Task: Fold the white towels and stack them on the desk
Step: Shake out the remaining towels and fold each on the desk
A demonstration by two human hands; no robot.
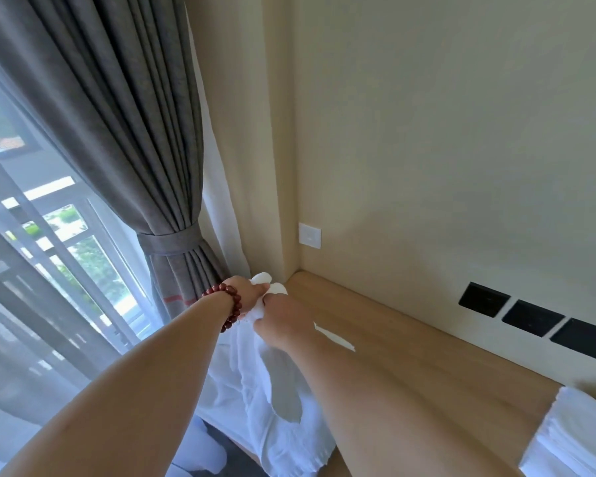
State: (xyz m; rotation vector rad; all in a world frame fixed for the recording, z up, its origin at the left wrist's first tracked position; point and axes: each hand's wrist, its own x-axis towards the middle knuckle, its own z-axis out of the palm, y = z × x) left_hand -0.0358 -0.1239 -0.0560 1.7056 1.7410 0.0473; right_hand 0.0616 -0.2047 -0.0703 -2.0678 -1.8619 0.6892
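Observation:
A white towel (pixel 272 407) hangs down from both my hands over the left end of the wooden desk (pixel 410 346). My left hand (pixel 243 292), with a red bead bracelet on the wrist, pinches the towel's top edge. My right hand (pixel 283 321) grips the same edge right beside it, the two hands almost touching. The towel's lower part drapes past the desk's front edge. A stack of folded white towels (pixel 572 438) lies on the desk at the far right, cut off by the frame.
A grey tied curtain (pixel 145 166) and a window (pixel 49 235) fill the left side. The beige wall behind the desk carries a white switch (pixel 309 235) and three black socket plates (pixel 530 318). More white cloth (pixel 200 449) lies below the desk edge.

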